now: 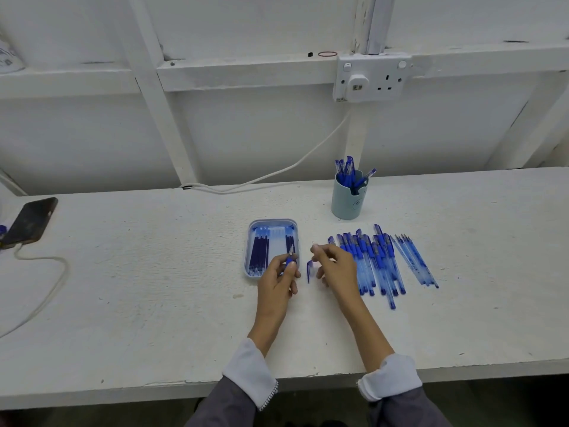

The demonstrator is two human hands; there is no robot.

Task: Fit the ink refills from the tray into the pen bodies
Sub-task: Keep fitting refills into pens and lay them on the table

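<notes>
1. On my feed the left hand sits at the near right corner of the tray. Its fingers are curled round a blue grip piece, whose metal tip points up and away over the tray's edge.
2. The right hand hovers just right of the tray, with thumb and forefinger brought close together at the tips. I cannot tell whether they pinch anything. The other fingers hang loosely curved towards the table.
3. The ink refills lie lengthwise in the tray, a dark bunch along its left side and a few more along its right side.
4. A blue cap lies on the table between the two hands.
5. The pen bodies lie in a loose row just right of the right hand, partly behind it. A few thinner clear ones are fanned at the far right.
6. A pale cup stands behind the row, holding several blue pens upright.
7. At the table's left edge lies a dark phone with a white cable trailing from it.
</notes>
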